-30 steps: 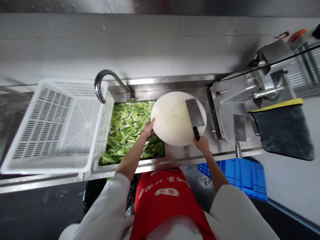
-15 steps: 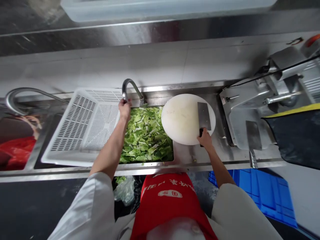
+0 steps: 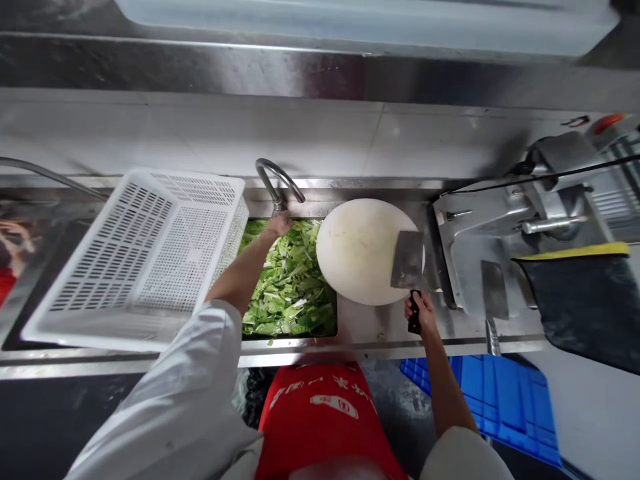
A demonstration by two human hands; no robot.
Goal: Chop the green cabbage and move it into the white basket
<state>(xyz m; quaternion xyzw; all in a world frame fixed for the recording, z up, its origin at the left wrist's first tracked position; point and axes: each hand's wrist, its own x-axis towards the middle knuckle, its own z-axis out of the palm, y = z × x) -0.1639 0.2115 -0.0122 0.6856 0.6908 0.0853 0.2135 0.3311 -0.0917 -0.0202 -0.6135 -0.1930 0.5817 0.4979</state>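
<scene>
My left hand (image 3: 281, 223) is closed at the base of the curved metal faucet (image 3: 285, 175), whose fingers are partly hidden there. Below it, chopped leafy greens (image 3: 293, 287) fill the sink, wet and spread up to its edges. A round white cutting board (image 3: 363, 250) lies just right of the greens. My right hand (image 3: 424, 312) grips the black handle of a cleaver (image 3: 409, 260); its broad blade is over the board's right edge. Whether the blade touches the board I cannot tell.
An empty white plastic basket (image 3: 165, 267) stands tilted left of the sink. A second cleaver (image 3: 494, 290) lies beside the metal equipment (image 3: 543, 220) at right. A dark cloth with a yellow edge (image 3: 580, 300) hangs there. A metal shelf (image 3: 300, 70) runs overhead.
My left hand has moved from the faucet's spout end to its base, and the spout has swung from left to right. My right hand has drawn the cleaver nearer to me.
</scene>
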